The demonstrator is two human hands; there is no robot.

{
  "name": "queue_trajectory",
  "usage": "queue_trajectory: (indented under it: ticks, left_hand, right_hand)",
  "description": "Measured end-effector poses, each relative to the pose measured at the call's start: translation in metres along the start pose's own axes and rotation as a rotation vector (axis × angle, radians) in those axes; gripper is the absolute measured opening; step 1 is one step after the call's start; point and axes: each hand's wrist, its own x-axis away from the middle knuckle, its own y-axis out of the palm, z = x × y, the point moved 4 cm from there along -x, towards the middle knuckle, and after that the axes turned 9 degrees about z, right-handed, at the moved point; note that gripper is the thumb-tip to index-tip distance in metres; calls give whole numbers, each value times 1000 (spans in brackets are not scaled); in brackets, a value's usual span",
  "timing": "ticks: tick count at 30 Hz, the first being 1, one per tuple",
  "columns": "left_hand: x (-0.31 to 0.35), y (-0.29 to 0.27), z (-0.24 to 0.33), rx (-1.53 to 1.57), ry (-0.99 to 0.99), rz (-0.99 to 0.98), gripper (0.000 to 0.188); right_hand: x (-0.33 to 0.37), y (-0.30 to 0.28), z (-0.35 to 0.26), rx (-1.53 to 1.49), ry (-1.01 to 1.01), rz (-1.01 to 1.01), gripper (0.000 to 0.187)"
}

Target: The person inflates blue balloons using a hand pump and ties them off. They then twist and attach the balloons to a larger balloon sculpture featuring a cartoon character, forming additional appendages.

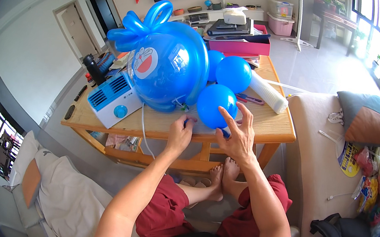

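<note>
I'm holding my right hand (240, 137) half-spread at the small blue balloon (211, 103), centre frame, maybe steadying it so it isn't rolling off the table (273, 124). Left hand (180, 135) is sitting half-curled nearby; honestly can't tell if either's pinching anything.

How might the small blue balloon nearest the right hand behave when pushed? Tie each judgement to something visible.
The balloon is probably light for its size, since it looks inflated. Its nearly round shape suggests it would roll rather than tip, unless something holds it. Its smooth, glossy surface may prove slippery.
</note>
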Motion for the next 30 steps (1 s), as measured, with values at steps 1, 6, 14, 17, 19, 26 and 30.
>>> queue_trajectory:
  ticks: [1,6,14,17,19,26,30]
  left_hand:
    - [-1,-1,8,23,19,32,22]
    - [-23,-7,13,-13,67,123,20]
    - [-22,31,-26,1162,-1296,-56,48]
    - [-24,44,-26,1299,-1282,152,58]
    - [-28,50,-26,1327,-1340,312,45]
    - [-36,60,-21,1475,-1354,350,34]
    - [-26,52,-15,1617,-1310,73,38]
  right_hand:
    - [0,1,-2,-17,25,-11,65]
    - [-2,8,-1,-12,154,43,66]
    - [-1,14,3,57,152,88,61]
    - [0,15,1,61,153,79,57]
    - [1,17,1,60,145,74,56]
    - [1,19,2,-45,226,43,56]
    - [1,25,10,-44,211,28,57]
